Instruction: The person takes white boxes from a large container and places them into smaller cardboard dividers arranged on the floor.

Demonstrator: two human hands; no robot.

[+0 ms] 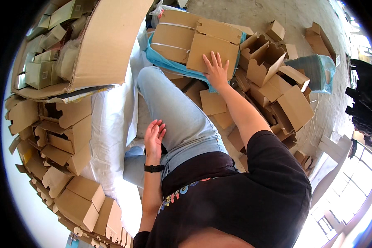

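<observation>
My right hand (217,70) lies flat with spread fingers on a flat brown cardboard piece (213,47) at the top centre. That piece rests on the right end of a bundle of flattened cardboard (173,39). White straps run across the bundle, and blue plastic sheeting (165,61) shows beneath it. My left hand (154,140), with a black band on its wrist, hovers beside my thigh. Its fingers are loosely bent, and I see nothing in them.
Folded-up open cardboard boxes (268,78) pile up to the right of the bundle. A blue-wrapped package (314,72) stands beyond them. At upper left, a large carton (105,45) holds several small boxes (41,74). More brown boxes (80,202) line the left side, along white sheeting (111,140).
</observation>
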